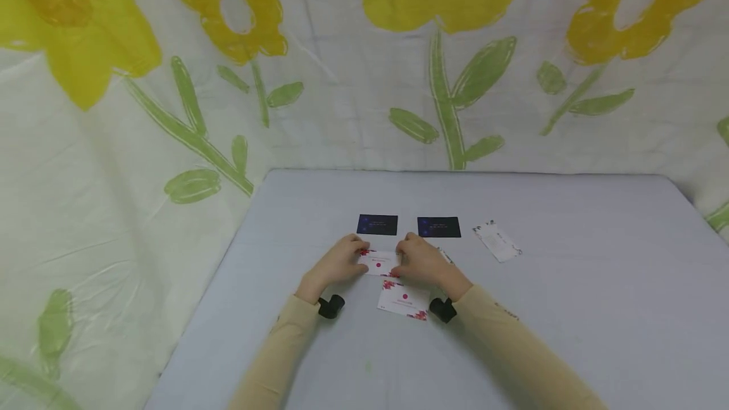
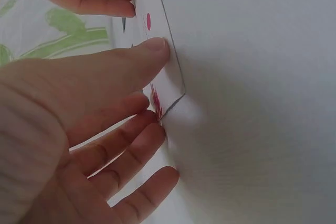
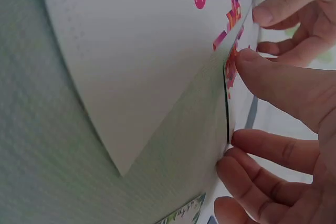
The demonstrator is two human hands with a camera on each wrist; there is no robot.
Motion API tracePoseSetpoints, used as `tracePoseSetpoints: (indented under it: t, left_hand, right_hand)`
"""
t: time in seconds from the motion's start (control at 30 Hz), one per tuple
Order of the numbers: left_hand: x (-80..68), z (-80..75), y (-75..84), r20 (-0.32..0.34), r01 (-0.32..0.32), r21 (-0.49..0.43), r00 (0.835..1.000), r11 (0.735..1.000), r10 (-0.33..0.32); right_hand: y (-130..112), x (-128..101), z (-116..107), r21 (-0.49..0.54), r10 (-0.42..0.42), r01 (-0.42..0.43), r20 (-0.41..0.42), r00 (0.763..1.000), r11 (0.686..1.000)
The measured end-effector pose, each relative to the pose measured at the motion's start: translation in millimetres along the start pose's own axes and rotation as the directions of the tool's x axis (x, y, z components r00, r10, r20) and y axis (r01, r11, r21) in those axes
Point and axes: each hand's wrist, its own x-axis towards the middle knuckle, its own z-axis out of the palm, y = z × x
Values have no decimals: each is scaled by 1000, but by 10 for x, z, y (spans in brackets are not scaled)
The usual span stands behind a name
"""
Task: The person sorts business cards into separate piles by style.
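Cloth printed with yellow flowers [image 1: 85, 163] hung at the far left of the grey surface [image 1: 569, 309] and ran behind it. Taking the red-dotted white card [image 1: 378, 264] as the landmark, the left hand [image 1: 336, 262] lay at its left end, thumb on top and fingers [image 2: 137, 146] curled under the edge, pinching it, as the left wrist view showed. Beyond the card, towards the cloth and slightly left, a dark card [image 1: 377, 224] lay flat. The red-dotted white card itself was held between the two hands near the middle of the surface, its near edge raised a little. Nearer the person than the held card, a second white card [image 1: 404, 301] with red marks rested flat on the surface. The right hand [image 1: 424, 262] gripped the held card's right end, thumb above and fingers [image 3: 273, 150] beneath. Beyond it and to the right lay another dark card [image 1: 438, 227], and farther right still a pale patterned card [image 1: 498, 242], lying askew.
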Motion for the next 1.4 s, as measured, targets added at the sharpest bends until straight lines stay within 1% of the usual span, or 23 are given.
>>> tracePoseSetpoints:
  t: [0.13,0.27,0.43,0.57,0.63,0.73,0.9,1.0,1.1,1.17,1.23,1.4]
  left_hand:
    - [-3,2,-4,-14,-16,11,1000,1000,16]
    - [10,7,-22,-27,-32,6,999,999,33]
    - [28,13,-45,-15,-6,-11,1000,1000,6]
    - [14,6,-55,-16,11,-36,1000,999,-12]
    - [7,2,-63,-31,10,-62,999,998,-12]
    - [0,3,-81,-68,8,-118,998,993,-16]
    - [-8,12,-122,-121,22,-229,991,973,-51]
    - [-10,-13,-145,-158,5,-272,986,962,-50]
    - [-17,-49,-174,-203,-15,-292,978,956,-47]
    - [-23,-70,-195,-220,-6,-297,974,955,-62]
    - [-28,-73,-222,-223,15,-300,971,954,-85]
    - [-35,-29,-255,-188,95,-304,970,948,-157]
  right_hand:
    - [-12,16,25,-36,7,-7,6,1000,999]
    - [-15,28,24,-30,16,-16,0,1000,999]
    - [5,51,31,-1,27,-27,-6,1000,1000]
    - [4,59,37,44,31,-31,-14,999,999]
    - [0,63,40,77,34,-32,-24,999,997]
    - [-7,76,40,152,38,-30,-52,998,988]
    - [-22,114,33,286,37,-9,-95,995,958]
    - [-34,144,28,318,39,-4,-102,994,948]
    - [-58,172,25,349,47,-4,-117,992,937]
    - [-78,187,30,367,56,-3,-133,990,930]
    - [-100,199,38,381,71,-13,-138,988,924]
    - [-106,235,97,366,96,-44,-125,987,929]
